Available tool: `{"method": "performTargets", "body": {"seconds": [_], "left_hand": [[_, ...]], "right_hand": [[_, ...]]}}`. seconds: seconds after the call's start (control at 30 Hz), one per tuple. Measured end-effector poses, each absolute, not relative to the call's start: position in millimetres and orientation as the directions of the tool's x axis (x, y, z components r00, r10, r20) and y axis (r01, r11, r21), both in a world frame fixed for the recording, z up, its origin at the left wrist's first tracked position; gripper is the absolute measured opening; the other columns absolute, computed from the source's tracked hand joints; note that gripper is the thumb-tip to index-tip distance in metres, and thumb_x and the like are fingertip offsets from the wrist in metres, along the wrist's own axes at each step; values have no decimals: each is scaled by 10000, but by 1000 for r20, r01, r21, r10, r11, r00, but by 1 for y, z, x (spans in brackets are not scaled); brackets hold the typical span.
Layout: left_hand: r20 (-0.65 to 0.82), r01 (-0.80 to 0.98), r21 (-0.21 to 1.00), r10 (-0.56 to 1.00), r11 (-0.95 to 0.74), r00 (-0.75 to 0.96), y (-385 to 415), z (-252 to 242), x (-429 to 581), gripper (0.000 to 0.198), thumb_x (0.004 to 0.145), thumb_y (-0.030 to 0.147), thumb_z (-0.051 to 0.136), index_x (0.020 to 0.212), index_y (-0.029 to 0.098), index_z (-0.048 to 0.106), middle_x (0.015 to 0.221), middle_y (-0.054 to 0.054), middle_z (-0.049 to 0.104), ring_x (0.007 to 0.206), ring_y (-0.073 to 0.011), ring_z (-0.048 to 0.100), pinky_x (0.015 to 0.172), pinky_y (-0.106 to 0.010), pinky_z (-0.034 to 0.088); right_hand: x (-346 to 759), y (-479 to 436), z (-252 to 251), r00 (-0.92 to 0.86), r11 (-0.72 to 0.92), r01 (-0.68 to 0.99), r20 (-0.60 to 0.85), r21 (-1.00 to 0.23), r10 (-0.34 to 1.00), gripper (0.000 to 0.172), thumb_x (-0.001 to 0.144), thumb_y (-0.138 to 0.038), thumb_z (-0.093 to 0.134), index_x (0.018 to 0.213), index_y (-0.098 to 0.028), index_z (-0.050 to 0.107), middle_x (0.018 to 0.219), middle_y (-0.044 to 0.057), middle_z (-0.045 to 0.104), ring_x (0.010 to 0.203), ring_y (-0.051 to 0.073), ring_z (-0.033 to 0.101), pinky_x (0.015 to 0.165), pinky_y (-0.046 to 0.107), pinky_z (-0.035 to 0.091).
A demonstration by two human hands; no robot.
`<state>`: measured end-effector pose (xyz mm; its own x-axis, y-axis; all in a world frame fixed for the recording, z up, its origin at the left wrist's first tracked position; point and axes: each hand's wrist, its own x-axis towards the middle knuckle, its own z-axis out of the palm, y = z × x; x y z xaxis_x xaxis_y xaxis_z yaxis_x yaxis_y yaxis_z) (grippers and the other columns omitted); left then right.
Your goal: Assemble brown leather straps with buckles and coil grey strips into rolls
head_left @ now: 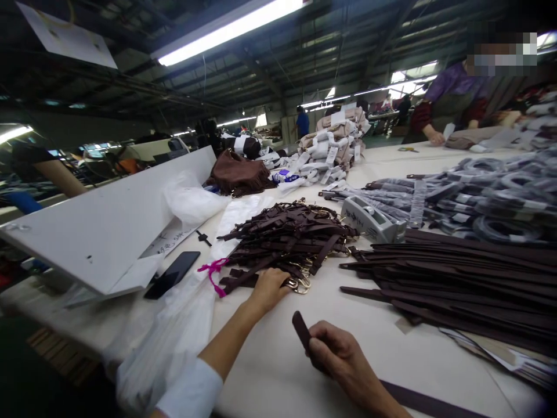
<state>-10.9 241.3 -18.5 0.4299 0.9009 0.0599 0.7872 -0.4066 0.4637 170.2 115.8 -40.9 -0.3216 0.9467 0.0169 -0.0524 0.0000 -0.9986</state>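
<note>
My right hand (337, 354) is closed round one end of a long dark brown strap (301, 330). The rounded tip points up past the thumb, and more of the strap runs behind the wrist to the lower right. At the near edge of a heap of short brown straps (287, 229) with gold hardware, my left hand (270, 288) has its fingers curled on a short strap. A gold clasp (300, 284) shows right at its fingertips; the fingers' undersides are hidden. Long flat brown straps (444, 267) lie stacked to the right.
A grey tape dispenser (372, 219) stands behind the straps. Left are a phone (173, 274), a pink tassel cord (213, 273), clear plastic bags (174, 337) and a white board (108, 226). Wrapped straps (491, 197) and a brown bag (239, 174) lie farther back. Another person (452, 104) works across the table.
</note>
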Motion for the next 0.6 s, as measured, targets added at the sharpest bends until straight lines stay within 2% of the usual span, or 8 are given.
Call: {"method": "performTargets", "body": {"seconds": [0.1, 0.2, 0.33, 0.4, 0.47, 0.53, 0.6], "left_hand": [[125, 733, 498, 875, -463, 468, 236, -12, -8, 164, 783, 246, 594, 926, 176, 630, 946, -54, 640, 915, -188, 563, 859, -313, 427], [205, 699, 531, 873, -479, 443, 214, 17, -14, 224, 865, 299, 488, 1014, 169, 594, 944, -52, 616, 886, -150, 560, 808, -253, 441], [295, 667, 566, 875, -484, 384, 186, 45, -9, 298, 907, 335, 402, 1122, 209, 565, 942, -43, 583, 886, -135, 549, 812, -239, 434], [288, 692, 578, 902, -432, 322, 182, 43, 1, 336, 896, 329, 411, 1198, 237, 529, 972, -49, 573, 910, -160, 542, 835, -276, 433], [261, 736, 577, 934, -354, 244, 185, 34, 12, 389, 867, 307, 439, 1238, 208, 507, 997, -83, 560, 937, -215, 528, 849, -357, 429], [259, 743, 588, 945, -319, 201, 193, 27, 23, 406, 836, 272, 456, 1218, 155, 528, 1000, -116, 550, 968, -264, 506, 870, -434, 407], [280, 701, 625, 937, -344, 210, 199, 28, 30, 375, 830, 253, 449, 1172, 148, 561, 995, -114, 547, 992, -263, 491, 912, -450, 379]], "right_hand": [[173, 124, -40, -274, -105, -183, -52, -977, 960, 305, 833, -465, 538, 758, -169, 536, 626, -14, 507, 548, 94, 407, 506, 222, 300], [179, 133, -36, -208, -84, -282, -24, -956, 978, 283, 841, -439, 549, 756, -169, 547, 684, 8, 562, 624, 109, 464, 562, 226, 339], [185, 140, -32, -211, -84, -355, -8, -931, 977, 262, 863, -414, 534, 843, -160, 594, 670, 8, 568, 601, 98, 437, 551, 220, 323], [183, 141, -31, -245, -83, -372, 12, -925, 969, 272, 865, -410, 533, 898, -151, 607, 662, 10, 568, 593, 97, 431, 548, 220, 321], [180, 142, -31, -264, -80, -391, 28, -917, 964, 272, 853, -411, 552, 894, -147, 603, 662, 10, 570, 587, 96, 435, 545, 218, 322], [177, 143, -31, -254, -82, -405, 26, -911, 967, 273, 840, -422, 566, 854, -150, 586, 670, 9, 574, 579, 93, 442, 535, 214, 322], [178, 144, -32, -231, -81, -411, 17, -908, 973, 284, 832, -437, 569, 833, -153, 569, 691, 12, 581, 577, 95, 452, 526, 213, 323]]}}
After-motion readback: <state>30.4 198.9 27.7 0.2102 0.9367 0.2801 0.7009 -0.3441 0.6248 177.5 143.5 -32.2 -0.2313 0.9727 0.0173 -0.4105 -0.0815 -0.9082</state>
